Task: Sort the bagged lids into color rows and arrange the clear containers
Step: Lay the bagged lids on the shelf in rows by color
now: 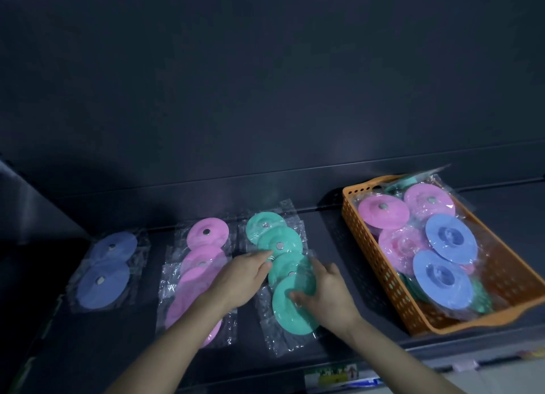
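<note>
Three rows of bagged lids lie on a dark shelf: blue lids at the left, pink lids in the middle, green lids to their right. My left hand lies with straight fingers on the green row's middle, fingertips touching a bag. My right hand rests on the nearest green lid, thumb pressing its top. An orange basket at the right holds more bagged pink, blue and green lids. No clear containers are in view.
The dark shelf back wall rises behind the rows. A bare strip of shelf separates the green row from the basket. The shelf's front edge carries a label strip.
</note>
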Tool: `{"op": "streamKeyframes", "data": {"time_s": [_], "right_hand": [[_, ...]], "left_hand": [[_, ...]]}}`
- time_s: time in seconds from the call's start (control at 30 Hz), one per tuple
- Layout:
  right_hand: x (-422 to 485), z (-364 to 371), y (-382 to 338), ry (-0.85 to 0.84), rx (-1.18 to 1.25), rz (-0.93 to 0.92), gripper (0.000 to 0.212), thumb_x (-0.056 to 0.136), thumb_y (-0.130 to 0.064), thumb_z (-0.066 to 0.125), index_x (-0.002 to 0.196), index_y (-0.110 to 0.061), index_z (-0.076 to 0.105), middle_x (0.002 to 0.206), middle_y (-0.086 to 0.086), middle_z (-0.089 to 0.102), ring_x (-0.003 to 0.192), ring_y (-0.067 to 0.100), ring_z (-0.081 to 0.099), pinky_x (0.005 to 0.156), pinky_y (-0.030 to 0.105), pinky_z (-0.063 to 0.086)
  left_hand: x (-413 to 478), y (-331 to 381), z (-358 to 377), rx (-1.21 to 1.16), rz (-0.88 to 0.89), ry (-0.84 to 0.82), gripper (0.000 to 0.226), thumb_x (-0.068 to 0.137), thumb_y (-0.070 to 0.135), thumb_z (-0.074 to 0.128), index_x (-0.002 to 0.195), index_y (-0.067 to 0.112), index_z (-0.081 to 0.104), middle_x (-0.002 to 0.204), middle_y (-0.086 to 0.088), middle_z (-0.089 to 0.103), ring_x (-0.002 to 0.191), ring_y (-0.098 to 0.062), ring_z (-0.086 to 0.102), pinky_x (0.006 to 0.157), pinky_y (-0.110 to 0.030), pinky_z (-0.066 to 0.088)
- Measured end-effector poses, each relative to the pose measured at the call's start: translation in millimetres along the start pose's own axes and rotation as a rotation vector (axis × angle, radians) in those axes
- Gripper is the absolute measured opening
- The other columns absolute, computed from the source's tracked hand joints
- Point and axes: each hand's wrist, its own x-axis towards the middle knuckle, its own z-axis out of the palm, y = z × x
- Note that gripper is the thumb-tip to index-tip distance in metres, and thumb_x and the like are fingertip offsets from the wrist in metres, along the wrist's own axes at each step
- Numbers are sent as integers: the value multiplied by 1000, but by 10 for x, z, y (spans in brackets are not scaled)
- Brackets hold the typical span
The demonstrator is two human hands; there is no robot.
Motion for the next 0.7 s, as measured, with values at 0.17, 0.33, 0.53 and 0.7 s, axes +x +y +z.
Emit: {"op": "streamKeyframes", "data": {"time_s": [0.17,0.33,0.53,0.7], "right_hand": [[-26,4,-54,2,42,18,87,75,-45,76,145,-20,30,133,3,35,117,18,49,100,21,39],[-13,73,-87,69,134,74,81,72,-41,79,138,-12,41,127,4,37,107,14,52,93,17,40],[-3,96,-125,72,157,65,73,75,-38,78,134,-12,44,125,4,39,94,6,42,88,13,37],[-14,51,-90,137,220,47,71,73,-27,81,134,-24,45,115,0,47,93,6,45,86,16,38]], "left_hand": [[91,-7,-32,81,-33,85,37,100,34,38,128,14,53,132,-5,55,115,-22,56,95,-36,47],[137,29,13,224,-1,-146,61,97,51,33,151,26,16,160,2,10,147,-17,7,118,-35,10],[54,16,12,257,-41,-53,54,98,50,32,142,19,36,140,-6,49,125,-22,49,103,-40,41],[369,16,-210,244,-82,139,26,97,16,41,119,9,53,114,-12,61,97,-30,60,78,-39,51]]}}
